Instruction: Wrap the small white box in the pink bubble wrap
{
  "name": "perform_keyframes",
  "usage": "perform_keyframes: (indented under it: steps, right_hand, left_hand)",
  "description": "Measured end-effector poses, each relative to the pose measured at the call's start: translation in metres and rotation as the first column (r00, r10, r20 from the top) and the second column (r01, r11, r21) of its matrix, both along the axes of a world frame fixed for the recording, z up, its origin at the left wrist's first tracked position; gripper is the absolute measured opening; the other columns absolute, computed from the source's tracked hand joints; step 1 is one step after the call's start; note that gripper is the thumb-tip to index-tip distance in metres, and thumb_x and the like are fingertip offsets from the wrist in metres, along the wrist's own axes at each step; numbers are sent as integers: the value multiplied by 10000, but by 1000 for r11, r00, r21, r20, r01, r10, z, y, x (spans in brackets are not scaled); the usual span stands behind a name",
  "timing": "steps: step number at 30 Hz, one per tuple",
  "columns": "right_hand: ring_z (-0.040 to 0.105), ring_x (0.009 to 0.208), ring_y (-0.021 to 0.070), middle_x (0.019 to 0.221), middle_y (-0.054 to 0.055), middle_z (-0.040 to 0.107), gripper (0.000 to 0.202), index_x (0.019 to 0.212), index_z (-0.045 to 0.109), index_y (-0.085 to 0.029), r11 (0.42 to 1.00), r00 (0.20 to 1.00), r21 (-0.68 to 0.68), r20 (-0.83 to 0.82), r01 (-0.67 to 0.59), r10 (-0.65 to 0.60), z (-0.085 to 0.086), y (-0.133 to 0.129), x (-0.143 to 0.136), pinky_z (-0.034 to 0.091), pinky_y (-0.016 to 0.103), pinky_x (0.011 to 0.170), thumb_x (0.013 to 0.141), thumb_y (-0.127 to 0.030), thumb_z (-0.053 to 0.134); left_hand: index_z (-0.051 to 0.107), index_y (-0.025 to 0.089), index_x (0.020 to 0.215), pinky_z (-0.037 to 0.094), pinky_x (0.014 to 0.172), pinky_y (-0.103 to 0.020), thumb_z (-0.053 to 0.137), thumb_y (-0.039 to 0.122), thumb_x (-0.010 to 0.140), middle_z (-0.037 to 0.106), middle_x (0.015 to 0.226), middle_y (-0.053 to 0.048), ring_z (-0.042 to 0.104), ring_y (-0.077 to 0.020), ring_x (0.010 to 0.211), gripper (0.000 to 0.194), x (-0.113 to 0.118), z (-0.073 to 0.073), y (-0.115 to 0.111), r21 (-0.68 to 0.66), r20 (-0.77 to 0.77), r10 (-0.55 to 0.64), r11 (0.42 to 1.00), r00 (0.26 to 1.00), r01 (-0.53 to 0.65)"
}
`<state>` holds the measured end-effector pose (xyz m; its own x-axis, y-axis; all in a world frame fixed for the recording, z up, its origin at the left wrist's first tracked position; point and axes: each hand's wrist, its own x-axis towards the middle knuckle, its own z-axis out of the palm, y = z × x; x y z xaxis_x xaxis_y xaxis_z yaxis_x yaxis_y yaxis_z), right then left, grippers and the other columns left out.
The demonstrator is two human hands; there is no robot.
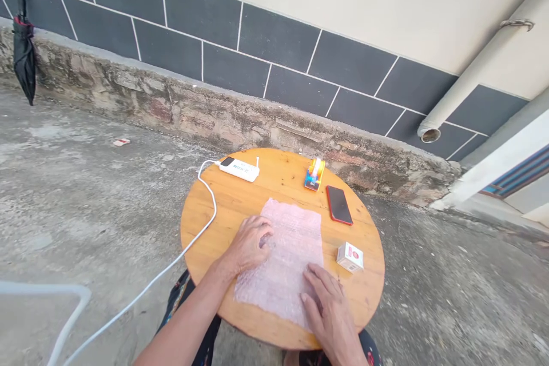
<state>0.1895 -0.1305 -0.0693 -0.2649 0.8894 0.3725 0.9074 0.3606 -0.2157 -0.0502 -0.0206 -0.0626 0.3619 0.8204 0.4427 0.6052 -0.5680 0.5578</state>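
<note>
A sheet of pinkish, see-through bubble wrap (291, 234) lies spread on the round wooden table (201, 257). Over its left edge rests my left hand (251, 243), fingers bent and the thumb apart from them. My right hand (328, 303) lies on the lower right edge of the sheet with its fingers stretched out and spread. Neither hand appears to grip anything. Just beyond the right hand stands a small white box (350, 257) with a pink-red mark.
A red-edged phone (339, 205) and a tape dispenser (314, 174) are at the table's far right. A white power strip (239, 168) sits far left, its cable (171, 266) running off the left edge. A black umbrella (24, 51) leans by the wall.
</note>
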Motion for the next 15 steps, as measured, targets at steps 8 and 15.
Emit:
perform_keyframes:
  steps: [8,15]
  right_hand:
    - [557,1115,267,1199,103,613,302,1116,626,-194,1000,999,14,-45,21,-20,25,35,-22,466,446,924,884,-210,433]
    - [472,1207,283,1313,126,525,399,1247,542,-156,991,987,-114,138,-65,80,29,67,-54,389,461,986,854,-221,514]
  left_hand:
    - [588,227,885,394,883,-381,467,54,579,600,1005,-36,504,-238,988,372,1,4,-2,-9,9,-3,1000,1000,3]
    - [592,219,900,403,888,-388,478,58,606,584,1033,-53,501,-242,1008,353,1,2,-2,-4,13,45,999,999,-45]
